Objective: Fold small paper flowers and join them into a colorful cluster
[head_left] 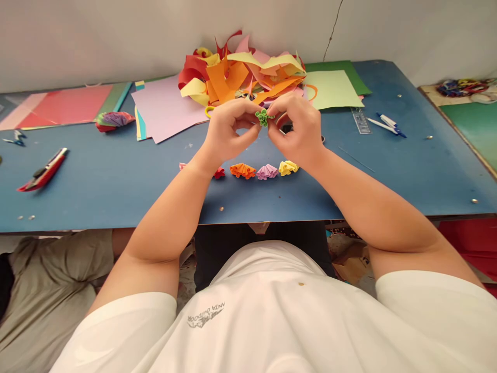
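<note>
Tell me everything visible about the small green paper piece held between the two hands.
The green paper piece is small, bright green, and looks like thin craft paper curled or pleated into several tight loops. It is pinched from both sides, the left hand and the right hand gripping it with fingertips, which hide part of it. It is held above the blue table, near the heap of coloured paper scraps.

We see a red cutter on the blue worktop, a heap of paper scraps, a ruler and pens.
</note>
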Demonstrator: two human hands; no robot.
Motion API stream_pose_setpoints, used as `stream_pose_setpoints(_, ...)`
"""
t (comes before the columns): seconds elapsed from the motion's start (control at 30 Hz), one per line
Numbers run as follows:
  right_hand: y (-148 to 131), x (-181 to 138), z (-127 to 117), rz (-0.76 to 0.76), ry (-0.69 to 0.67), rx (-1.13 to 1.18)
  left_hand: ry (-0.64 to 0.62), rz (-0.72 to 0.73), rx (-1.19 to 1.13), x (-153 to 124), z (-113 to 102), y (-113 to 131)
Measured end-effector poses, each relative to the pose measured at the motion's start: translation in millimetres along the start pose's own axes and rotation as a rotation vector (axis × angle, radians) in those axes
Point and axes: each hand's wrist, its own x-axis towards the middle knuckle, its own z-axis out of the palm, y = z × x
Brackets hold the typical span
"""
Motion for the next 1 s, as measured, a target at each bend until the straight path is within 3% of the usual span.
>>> stream_pose_setpoints(0.1,0.0,0.1,0.3,0.003,0.009,-0.008,-0.008,0.029,-0.057,-1.0,1.3,2.5)
stream_pose_setpoints(0.23,-6.5,-0.8,-0.6,0.01,0.011,-0.059,0.062,-0.221,-0.137,-2.4,10.6,10.5)
stream_pose_setpoints(0.47,-18.0,2.8,-6.3,0.04,-0.033,-0.021,0.103,-0.348,-0.273,-0.5,18.0,13.8)
stream_pose_setpoints(0.73,-6.2,10.6,-19.6,-0.042,-0.131,0.0,0.059,-0.406,-0.356,4.6,10.2,9.0)
stream_pose_setpoints(1.0,-8.5,9.6,-17.7,-0.038,-0.212,-0.038,0.089,-0.418,-0.229,3.7,12.3,9.9)
